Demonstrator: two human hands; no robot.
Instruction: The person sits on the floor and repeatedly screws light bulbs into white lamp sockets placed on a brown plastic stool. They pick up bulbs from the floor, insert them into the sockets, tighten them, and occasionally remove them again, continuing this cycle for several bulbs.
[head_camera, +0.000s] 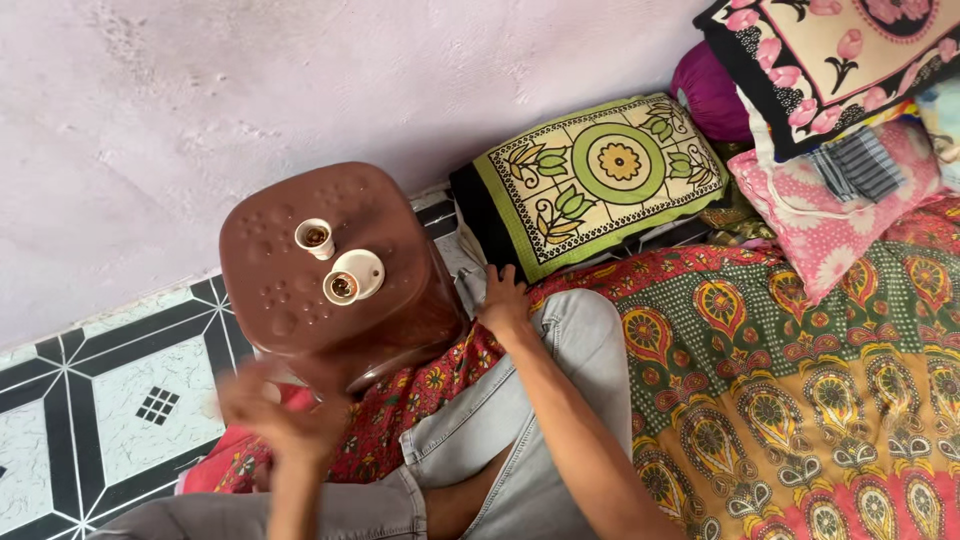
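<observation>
A: Hovering low and blurred, the left hand (270, 410) looks loosely open, holding nothing I can make out.

B: And the right hand (503, 303)?

A: Flat, empty on the knee. Beyond both, untouched on the brown stool (400, 290): two white bulb holders (330, 262), one upright, one tipped over.

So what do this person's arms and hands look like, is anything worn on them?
Both forearms are bare, with no sleeves in view. The left hand is blurred, so rings or marks cannot be made out there. The right hand shows no glove, ring or watch that I can see. Below the arms the person wears light grey jeans.
</observation>
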